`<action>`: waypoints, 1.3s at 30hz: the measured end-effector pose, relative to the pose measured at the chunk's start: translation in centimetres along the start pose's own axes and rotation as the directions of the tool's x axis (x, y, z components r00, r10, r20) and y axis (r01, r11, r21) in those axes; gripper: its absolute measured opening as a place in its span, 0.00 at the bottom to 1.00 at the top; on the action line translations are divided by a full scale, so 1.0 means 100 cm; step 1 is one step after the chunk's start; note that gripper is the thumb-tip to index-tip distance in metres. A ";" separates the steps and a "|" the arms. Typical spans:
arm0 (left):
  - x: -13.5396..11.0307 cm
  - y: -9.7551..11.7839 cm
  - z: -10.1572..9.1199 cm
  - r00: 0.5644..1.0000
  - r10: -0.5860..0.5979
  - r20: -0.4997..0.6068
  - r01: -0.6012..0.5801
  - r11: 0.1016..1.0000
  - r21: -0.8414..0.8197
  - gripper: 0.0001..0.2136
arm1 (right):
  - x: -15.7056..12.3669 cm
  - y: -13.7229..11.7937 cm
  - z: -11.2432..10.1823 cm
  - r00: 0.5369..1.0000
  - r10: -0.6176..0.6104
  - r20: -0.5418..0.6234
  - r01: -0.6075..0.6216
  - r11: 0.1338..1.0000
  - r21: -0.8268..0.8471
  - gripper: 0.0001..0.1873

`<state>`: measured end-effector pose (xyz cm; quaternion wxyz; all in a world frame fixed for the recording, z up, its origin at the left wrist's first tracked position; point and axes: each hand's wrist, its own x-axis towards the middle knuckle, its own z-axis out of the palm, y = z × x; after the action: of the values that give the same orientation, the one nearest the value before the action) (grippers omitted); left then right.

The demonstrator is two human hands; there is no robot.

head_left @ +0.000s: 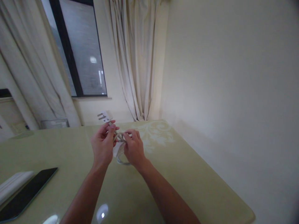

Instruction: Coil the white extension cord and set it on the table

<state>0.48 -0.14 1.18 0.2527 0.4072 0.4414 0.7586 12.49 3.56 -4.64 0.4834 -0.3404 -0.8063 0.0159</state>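
Above the far part of the table, my left hand (104, 140) is closed on a pale cable (120, 136) just below its white plug (105, 116). The plug's metal prongs point to the left. My right hand (134, 146) pinches the looped cable a little to the right, its thumb and fingers pressed together. Between and below both hands shows a white piece (116, 149), partly hidden by the fingers; I cannot make out what it is. A lower loop of cable (122, 162) hangs under my right hand.
The glossy green table (177, 183) has a pale floral pattern and meets a plain wall (224, 93) on the right. At the near left lie a dark flat tablet-like slab (30, 193) and a white long object (15, 185). Curtains (135, 59) and a window (81, 46) stand behind.
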 end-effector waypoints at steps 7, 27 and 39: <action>0.014 0.007 -0.014 0.989 -0.125 0.075 0.126 0.992 -0.008 0.32 | 0.004 0.007 -0.011 0.968 -0.235 0.093 0.241 0.969 -0.061 0.09; 0.025 -0.015 -0.015 0.841 -0.451 0.297 0.518 0.831 -0.204 0.15 | -0.011 0.032 -0.033 0.846 -0.533 -0.029 0.513 0.827 -0.231 0.08; 0.053 -0.053 -0.043 0.916 -0.386 -0.111 0.296 0.836 -0.462 0.11 | -0.043 0.100 -0.081 0.815 0.576 -0.060 -0.372 0.601 0.707 0.24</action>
<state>-5.81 4.36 -2.58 0.4235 0.1764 0.3490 0.8171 25.51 6.35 -7.18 0.6592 -0.3467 -0.5462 0.3833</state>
